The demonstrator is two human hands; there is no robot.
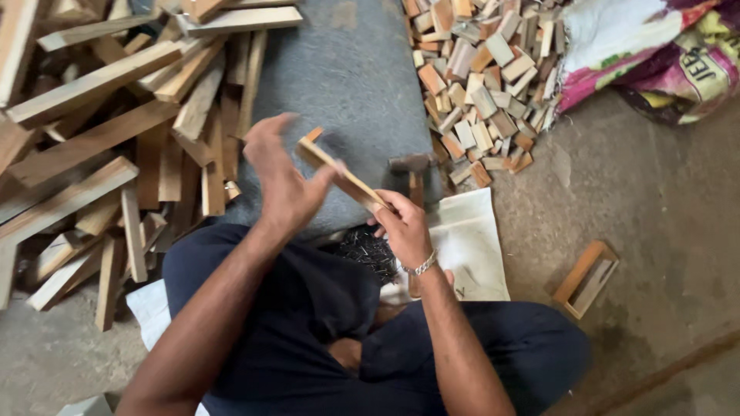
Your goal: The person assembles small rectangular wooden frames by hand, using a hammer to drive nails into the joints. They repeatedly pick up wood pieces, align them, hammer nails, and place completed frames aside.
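Observation:
My left hand [282, 176] and my right hand [402, 228] hold a short wooden strip [339, 176] between them, above a grey stone slab [351, 85]. The left hand pinches the strip's upper end, with its other fingers spread upward. My right hand grips the lower end, and a silver chain bracelet sits on its wrist. A small orange-brown piece shows at the strip's top end. A hammer [414, 171] lies on the slab just right of the strip. A heap of dark nails [368, 250] sits below my hands, by my knees.
Long wooden offcuts [100, 139] are piled at the left. Small cut wood blocks [482, 77] are heaped at the upper right, beside a pink and white sack [655, 54]. A white cloth [470, 246] and a small wooden frame [587, 279] lie on the concrete floor at right.

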